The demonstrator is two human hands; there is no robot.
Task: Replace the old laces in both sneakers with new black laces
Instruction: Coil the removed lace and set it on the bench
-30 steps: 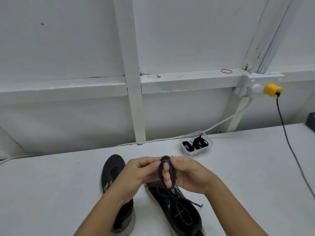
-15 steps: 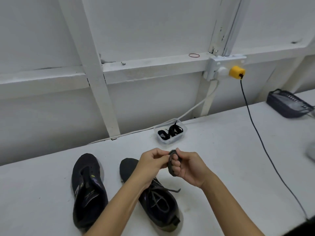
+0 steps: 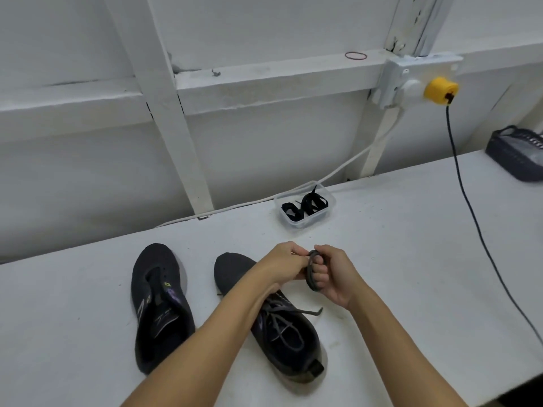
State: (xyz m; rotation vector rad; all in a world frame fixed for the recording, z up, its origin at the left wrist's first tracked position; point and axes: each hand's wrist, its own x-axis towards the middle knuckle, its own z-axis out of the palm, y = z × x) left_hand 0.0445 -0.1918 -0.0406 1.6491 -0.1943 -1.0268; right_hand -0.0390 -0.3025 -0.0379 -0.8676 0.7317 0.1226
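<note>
Even, soft light, faint shadows, slight blur, wide-angle bending at edges.

two sneakers (image 3: 162,306) side by side; laces tub (image 3: 304,207) behind them.

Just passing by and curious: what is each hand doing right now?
Left hand: pinches the end of the coiled lace.
Right hand: fingers curled, with the coiled lace wound round them.

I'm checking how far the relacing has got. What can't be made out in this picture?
- Head view: the eyelets of the right sneaker are partly hidden by the left forearm.
- How the coiled lace ends is hidden between the left hand and right hand.
- How many laces lie in the clear tub: too small and tangled.
- The dark basket is cut off by the right edge.
</note>
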